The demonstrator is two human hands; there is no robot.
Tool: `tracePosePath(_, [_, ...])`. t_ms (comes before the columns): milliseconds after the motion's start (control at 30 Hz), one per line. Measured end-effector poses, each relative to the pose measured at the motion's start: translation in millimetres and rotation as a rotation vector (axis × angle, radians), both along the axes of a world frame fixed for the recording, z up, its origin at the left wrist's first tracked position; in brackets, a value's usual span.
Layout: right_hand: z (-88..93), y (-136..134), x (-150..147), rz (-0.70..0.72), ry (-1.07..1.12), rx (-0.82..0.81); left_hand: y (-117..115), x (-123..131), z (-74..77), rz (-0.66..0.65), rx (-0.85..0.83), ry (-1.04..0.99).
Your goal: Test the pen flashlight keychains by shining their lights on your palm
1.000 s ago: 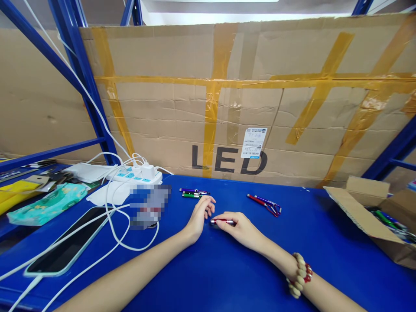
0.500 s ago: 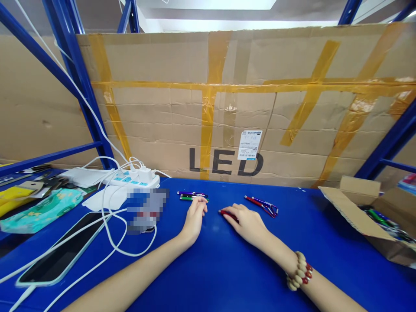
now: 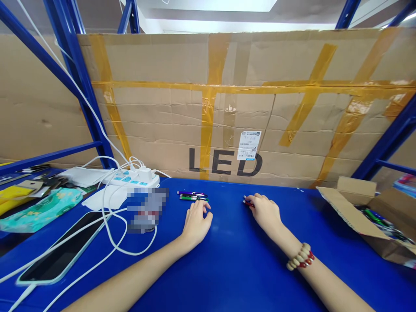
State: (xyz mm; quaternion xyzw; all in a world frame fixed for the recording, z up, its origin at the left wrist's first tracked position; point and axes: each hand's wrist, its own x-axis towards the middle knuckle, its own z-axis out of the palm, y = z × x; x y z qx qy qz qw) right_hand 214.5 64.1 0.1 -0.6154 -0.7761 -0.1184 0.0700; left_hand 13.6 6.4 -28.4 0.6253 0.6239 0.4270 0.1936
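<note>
Two hands [image 3: 197, 222] [image 3: 265, 212] — apart, low, backs upward

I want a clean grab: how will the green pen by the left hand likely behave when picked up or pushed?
The green pen looks slim and straight, so it should stay stiff when lifted. Its shiny finish suggests it may feel slightly slippery. Pushed away from the left hand, it would probably bump the purple pen just beyond it.

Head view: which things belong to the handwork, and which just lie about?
Likely part of it: red pen at the right hand; green pen and purple pen by the left hand; open cardboard box.

Apparently lying about: phone; power strip; teal packet.
</note>
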Motion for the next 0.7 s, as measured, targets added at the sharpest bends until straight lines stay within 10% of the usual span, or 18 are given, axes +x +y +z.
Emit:
tracePosePath(400, [-9.3,6,2,0.023,0.032,0.091,-12,3,2.9,0.137,-0.112,0.580])
tracePosePath(700, [-17.9,-7,-23,0.321,0.251,0.061,-10,2,-2.4,0.223,-0.108,0.711])
